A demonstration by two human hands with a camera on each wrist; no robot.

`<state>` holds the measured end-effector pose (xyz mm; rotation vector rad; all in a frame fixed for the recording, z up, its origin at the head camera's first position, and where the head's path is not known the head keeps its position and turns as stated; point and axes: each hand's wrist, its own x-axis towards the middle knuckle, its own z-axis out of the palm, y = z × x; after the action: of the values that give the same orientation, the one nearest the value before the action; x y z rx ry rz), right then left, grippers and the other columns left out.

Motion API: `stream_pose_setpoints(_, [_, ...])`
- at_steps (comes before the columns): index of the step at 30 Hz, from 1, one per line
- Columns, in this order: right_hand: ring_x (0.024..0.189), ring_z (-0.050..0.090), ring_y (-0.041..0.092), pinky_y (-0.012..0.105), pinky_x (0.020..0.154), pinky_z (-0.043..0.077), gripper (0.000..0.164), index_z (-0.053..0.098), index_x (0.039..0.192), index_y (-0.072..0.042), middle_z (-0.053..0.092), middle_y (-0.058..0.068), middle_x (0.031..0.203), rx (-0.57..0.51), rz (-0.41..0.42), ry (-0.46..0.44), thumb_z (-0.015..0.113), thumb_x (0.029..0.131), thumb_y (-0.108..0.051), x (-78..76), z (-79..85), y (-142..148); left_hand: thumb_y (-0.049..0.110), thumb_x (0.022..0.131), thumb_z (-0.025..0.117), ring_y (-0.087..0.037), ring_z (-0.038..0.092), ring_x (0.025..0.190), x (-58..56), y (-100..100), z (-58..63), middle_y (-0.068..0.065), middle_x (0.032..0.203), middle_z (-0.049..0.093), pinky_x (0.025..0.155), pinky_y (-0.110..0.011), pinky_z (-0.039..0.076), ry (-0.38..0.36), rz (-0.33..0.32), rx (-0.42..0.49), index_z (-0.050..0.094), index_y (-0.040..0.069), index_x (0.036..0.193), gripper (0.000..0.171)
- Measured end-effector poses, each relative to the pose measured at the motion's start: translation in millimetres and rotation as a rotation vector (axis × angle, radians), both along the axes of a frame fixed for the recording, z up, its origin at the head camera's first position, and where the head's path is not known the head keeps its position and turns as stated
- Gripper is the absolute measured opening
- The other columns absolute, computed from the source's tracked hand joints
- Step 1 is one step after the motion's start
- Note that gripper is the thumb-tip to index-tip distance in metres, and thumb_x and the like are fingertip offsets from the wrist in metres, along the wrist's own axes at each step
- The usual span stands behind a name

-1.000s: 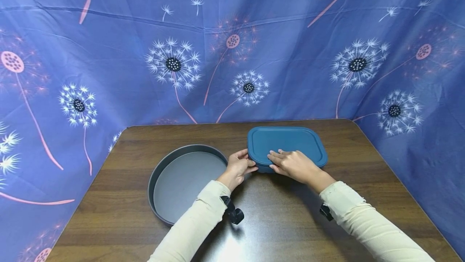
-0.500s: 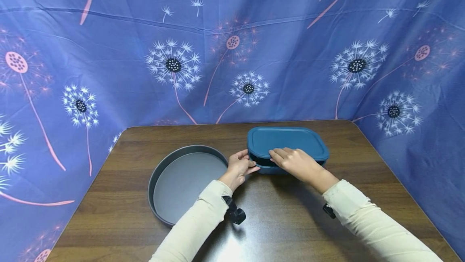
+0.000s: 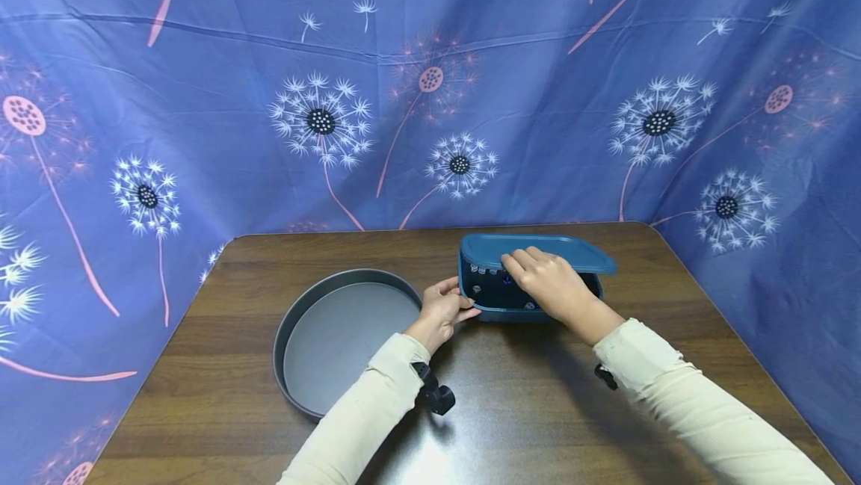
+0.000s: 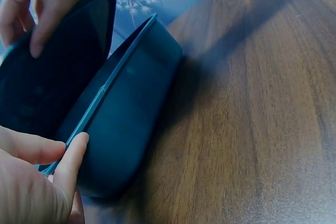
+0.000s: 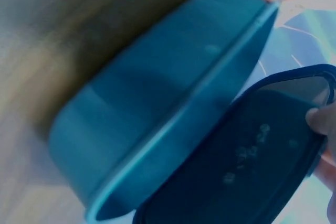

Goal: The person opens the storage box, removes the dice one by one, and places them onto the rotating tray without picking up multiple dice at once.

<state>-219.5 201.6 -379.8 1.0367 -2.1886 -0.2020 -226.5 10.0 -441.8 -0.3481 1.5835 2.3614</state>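
A blue rectangular plastic container (image 3: pixel 513 316) stands at the table's back right, its lid (image 3: pixel 572 252) tilted up at the front while the far edge stays low. My left hand (image 3: pixel 440 313) pinches the container's front-left corner, thumb and fingers on either side of the rim in the left wrist view. The lid's near edge is gripped by my right hand (image 3: pixel 548 285), with the thumb (image 5: pixel 317 120) against its underside. Small pale patterned shapes (image 3: pixel 477 288) show in the dark interior. Pale round marks (image 5: pixel 247 153) appear on the lid's underside in the right wrist view.
A round grey baking pan (image 3: pixel 336 350) lies left of the container, partly behind the left forearm. Beneath everything is a brown wooden table (image 3: pixel 525 410). A blue dandelion-print cloth (image 3: pixel 538 96) hangs along its back and sides.
The lid has gone from flat on the container to raised at the front, lifted by the right hand, exposing the interior. The left hand has stayed at the corner.
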Motion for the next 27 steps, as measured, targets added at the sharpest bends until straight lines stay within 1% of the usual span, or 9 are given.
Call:
stream_pose_setpoints(4, [0.074,0.063,0.03,0.038,0.054,0.054,0.023,0.065,0.101,0.003,0.064,0.015,0.089,-0.111,-0.012,0.054,0.067,0.079,0.01,-5.4,11.0,1.0,-0.028,0.077,0.052,-0.027,0.06,0.086,-0.4,-0.3,0.2,-0.022,0.116,0.044,0.074,-0.038,0.056,0.004,-0.004,-0.002,0.044,-0.01,0.136,0.062])
stream_pose_setpoints(7, [0.074,0.062,0.031,0.041,0.051,0.053,0.022,0.065,0.101,0.003,0.065,0.015,0.089,-0.183,-0.018,0.063,0.063,0.081,0.013,-8.7,22.0,4.1,-0.028,0.077,0.052,-0.029,0.063,0.088,-0.7,-0.8,-0.1,-0.028,0.121,0.047,0.071,-0.036,0.056,0.012,-0.008,-0.01,0.045,-0.01,0.135,0.061])
stream_pose_setpoints(11, [0.075,0.063,0.031,0.044,0.054,0.052,0.022,0.066,0.101,0.001,0.066,0.014,0.09,-0.269,-0.029,0.016,0.064,0.081,0.01,-10.4,39.5,13.0,-0.028,0.077,0.051,-0.029,0.065,0.09,-1.0,-0.6,-0.7,-0.029,0.121,0.05,0.07,-0.035,0.056,0.021,-0.015,-0.013,0.045,-0.01,0.134,0.06])
stream_pose_setpoints(14, [0.075,0.063,0.032,0.047,0.059,0.051,0.02,0.067,0.1,0.001,0.067,0.013,0.088,-0.362,-0.039,-0.028,0.069,0.081,0.006,-11.0,54.6,24.8,-0.028,0.078,0.051,-0.03,0.065,0.093,-0.9,-0.2,-1.5,-0.03,0.122,0.05,0.071,-0.035,0.056,0.022,-0.023,-0.015,0.044,-0.01,0.136,0.061])
stream_pose_setpoints(16, [0.075,0.064,0.033,0.048,0.063,0.05,0.018,0.068,0.099,0.001,0.068,0.013,0.087,-0.431,-0.06,-0.049,0.07,0.081,0.003,-11.4,65.4,34.9,-0.028,0.078,0.05,-0.031,0.065,0.093,-1.0,0.0,-2.0,-0.031,0.122,0.049,0.072,-0.035,0.056,0.021,-0.027,-0.018,0.043,-0.01,0.136,0.061])
stream_pose_setpoints(19, [0.075,0.064,0.034,0.051,0.065,0.047,0.019,0.069,0.099,0.001,0.068,0.014,0.087,-0.523,-0.138,-0.077,0.072,0.081,0.002,-10.7,81.3,52.3,-0.028,0.078,0.05,-0.03,0.065,0.091,-1.2,-0.3,-3.0,-0.031,0.122,0.049,0.071,-0.035,0.056,0.019,-0.022,-0.022,0.043,-0.01,0.136,0.061])
stream_pose_setpoints(22, [0.073,0.063,0.037,0.055,0.064,0.042,0.02,0.07,0.102,-0.001,0.068,0.016,0.09,-0.585,-0.256,-0.125,0.071,0.082,-0.001,-8.2,95.5,71.3,-0.028,0.078,0.05,-0.027,0.066,0.088,-1.3,-0.8,-3.8,-0.031,0.121,0.051,0.071,-0.035,0.056,0.018,-0.017,-0.027,0.044,-0.01,0.136,0.06])
stream_pose_setpoints(25, [0.072,0.06,0.04,0.056,0.064,0.039,0.022,0.069,0.105,-0.001,0.067,0.02,0.095,-0.613,-0.375,-0.197,0.071,0.084,-0.004,-6.3,104.8,92.2,-0.028,0.079,0.05,-0.027,0.066,0.088,-1.8,-1.3,-4.4,-0.031,0.121,0.051,0.072,-0.036,0.056,0.022,-0.013,-0.033,0.044,-0.01,0.136,0.06])
stream_pose_setpoints(27, [0.071,0.059,0.042,0.056,0.064,0.037,0.024,0.068,0.107,0.001,0.067,0.023,0.094,-0.618,-0.444,-0.247,0.07,0.085,-0.007,-6.3,107.2,107.7,-0.028,0.079,0.05,-0.027,0.065,0.088,-2.1,-1.5,-4.6,-0.031,0.122,0.05,0.073,-0.037,0.056,0.021,-0.01,-0.033,0.044,-0.01,0.136,0.06])
